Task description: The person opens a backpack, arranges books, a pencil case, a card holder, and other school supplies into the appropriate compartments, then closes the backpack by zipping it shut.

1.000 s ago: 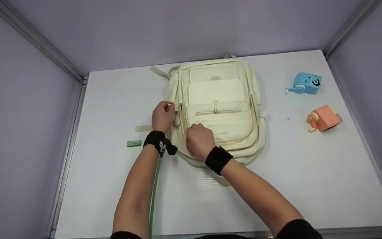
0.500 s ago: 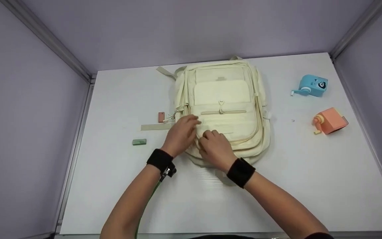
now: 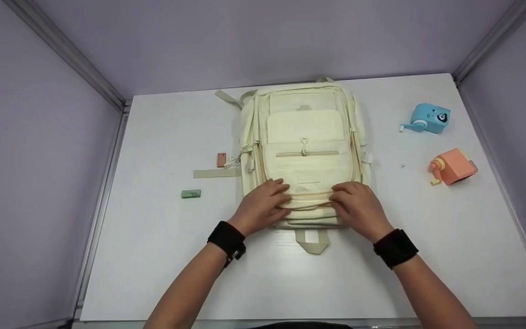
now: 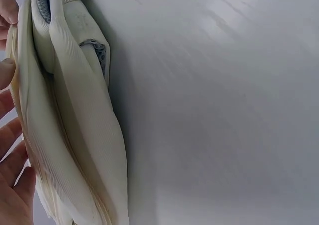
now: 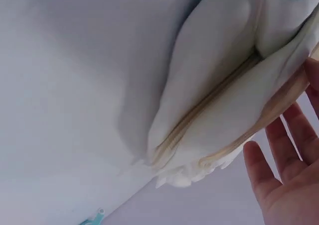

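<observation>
A cream backpack [image 3: 306, 171] lies flat on the white table, front face up. My left hand [image 3: 261, 205] is at the lower left of its front, gripping the zipped pocket edge between thumb and fingers. At the lower right, my right hand [image 3: 361, 208] pinches the same edge. Between the hands the lower pocket edges [image 5: 219, 110] show tan zip tape with a fold of fabric. The left wrist view shows the bag's layered bottom side [image 4: 79, 120] and my left fingers [image 4: 14, 165]. In the right wrist view, several right fingers [image 5: 284, 150] are spread beside the edge.
To the right lie a blue hand-crank pencil sharpener [image 3: 431, 118] and an orange one [image 3: 455, 167]. A small green block [image 3: 191, 193], a strap [image 3: 215, 173] and a pink tag-like piece [image 3: 221, 160] lie left of the bag. A grey-beige loop [image 3: 313, 246] sticks out below it.
My left hand has left the pink piece at the bag's left side and moved to the lower front edge. My right hand has moved rightward along the bottom. The loop is now uncovered.
</observation>
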`<action>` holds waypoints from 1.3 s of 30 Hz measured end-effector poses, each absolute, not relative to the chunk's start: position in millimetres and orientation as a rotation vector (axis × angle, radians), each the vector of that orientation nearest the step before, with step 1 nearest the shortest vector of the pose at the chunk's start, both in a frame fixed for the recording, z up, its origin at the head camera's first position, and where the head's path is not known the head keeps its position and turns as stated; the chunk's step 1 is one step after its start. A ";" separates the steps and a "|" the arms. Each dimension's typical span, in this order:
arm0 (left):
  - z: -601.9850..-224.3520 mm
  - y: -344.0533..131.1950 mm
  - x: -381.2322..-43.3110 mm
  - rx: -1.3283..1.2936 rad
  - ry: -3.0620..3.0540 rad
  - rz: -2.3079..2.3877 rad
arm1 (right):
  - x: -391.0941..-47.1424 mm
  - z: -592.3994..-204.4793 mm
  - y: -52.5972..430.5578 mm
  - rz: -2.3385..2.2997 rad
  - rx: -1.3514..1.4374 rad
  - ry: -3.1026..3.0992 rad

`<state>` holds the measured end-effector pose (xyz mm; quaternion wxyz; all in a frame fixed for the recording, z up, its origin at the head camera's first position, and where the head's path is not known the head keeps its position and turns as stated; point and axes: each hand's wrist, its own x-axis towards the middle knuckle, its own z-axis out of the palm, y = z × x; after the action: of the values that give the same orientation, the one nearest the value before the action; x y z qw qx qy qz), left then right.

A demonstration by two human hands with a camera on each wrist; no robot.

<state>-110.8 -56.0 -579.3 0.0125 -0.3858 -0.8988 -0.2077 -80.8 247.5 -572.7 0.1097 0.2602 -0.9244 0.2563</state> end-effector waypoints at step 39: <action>-476.3 -46.0 -174.8 -0.524 -2.839 -1.203 | -125.0 -550.2 376.1 0.912 -0.350 -2.667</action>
<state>-174.8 -46.0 -476.3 0.0072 -0.1674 -0.9077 -0.3846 -125.0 376.1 -550.2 0.1501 -0.1217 -0.9284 0.3174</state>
